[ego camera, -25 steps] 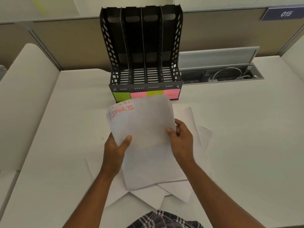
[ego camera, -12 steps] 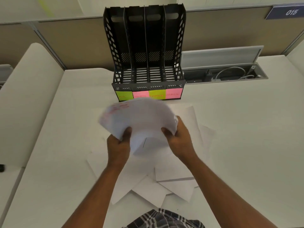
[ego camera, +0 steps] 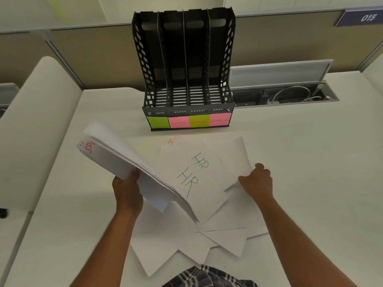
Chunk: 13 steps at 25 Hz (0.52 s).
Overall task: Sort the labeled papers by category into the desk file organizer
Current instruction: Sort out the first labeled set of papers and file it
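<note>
Two hands at work; left hand grips a raised, tilted paper stack with curled fingers; loose sheets marked HR lie on the desk before the empty file organizer; right hand pinches a loose sheet's edge

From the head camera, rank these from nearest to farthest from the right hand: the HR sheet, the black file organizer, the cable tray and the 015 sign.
From the right hand:
1. HR sheet, touching it, just left of the hand.
2. Black file organizer, up and left, at the back of the desk.
3. Cable tray, straight beyond the hand; too close to the organizer to call.
4. 015 sign, far upper right on the partition.
</note>
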{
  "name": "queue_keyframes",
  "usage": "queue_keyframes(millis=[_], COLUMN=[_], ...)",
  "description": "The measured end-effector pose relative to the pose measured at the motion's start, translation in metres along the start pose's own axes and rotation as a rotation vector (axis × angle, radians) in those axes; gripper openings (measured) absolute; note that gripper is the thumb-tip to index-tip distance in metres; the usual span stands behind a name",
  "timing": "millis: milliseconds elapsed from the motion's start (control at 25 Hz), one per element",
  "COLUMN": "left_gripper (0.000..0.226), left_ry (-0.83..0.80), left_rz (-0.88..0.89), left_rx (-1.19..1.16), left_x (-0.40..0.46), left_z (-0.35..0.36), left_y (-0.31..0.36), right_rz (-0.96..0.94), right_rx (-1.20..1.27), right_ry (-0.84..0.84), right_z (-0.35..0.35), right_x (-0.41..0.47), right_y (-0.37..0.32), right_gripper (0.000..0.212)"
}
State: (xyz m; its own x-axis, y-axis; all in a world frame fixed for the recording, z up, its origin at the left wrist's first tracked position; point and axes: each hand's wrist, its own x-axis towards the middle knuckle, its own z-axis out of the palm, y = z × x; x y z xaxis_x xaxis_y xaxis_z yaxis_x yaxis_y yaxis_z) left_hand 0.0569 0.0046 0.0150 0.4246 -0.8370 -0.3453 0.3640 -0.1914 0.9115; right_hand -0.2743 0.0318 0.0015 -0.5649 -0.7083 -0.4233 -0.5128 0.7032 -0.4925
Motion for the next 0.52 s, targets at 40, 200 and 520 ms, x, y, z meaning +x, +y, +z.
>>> queue_keyframes(millis=[40, 200, 520], left_gripper=[0.020, 0.020, 0.012], left_ry=[0.008, -0.014, -0.019], left_rz=[-0.012, -0.021, 0.048], left_rx=[-0.015, -0.025, 0.237], left_x=[0.000, 0.002, 0.001], left_z=[0.001, 0.002, 0.016], left_y=[-0.001, -0.002, -0.001], right_rz=[0.001, -0.044, -0.236], right_rx=[0.021, 0.065, 0.210], right_ry=[-0.005, 0.037, 0.367], right_z=[0.000, -0.007, -0.067], right_x=[0.002, 0.008, -0.010], right_y=[-0.001, -0.005, -0.031], right_gripper=[0.056, 0.011, 0.019])
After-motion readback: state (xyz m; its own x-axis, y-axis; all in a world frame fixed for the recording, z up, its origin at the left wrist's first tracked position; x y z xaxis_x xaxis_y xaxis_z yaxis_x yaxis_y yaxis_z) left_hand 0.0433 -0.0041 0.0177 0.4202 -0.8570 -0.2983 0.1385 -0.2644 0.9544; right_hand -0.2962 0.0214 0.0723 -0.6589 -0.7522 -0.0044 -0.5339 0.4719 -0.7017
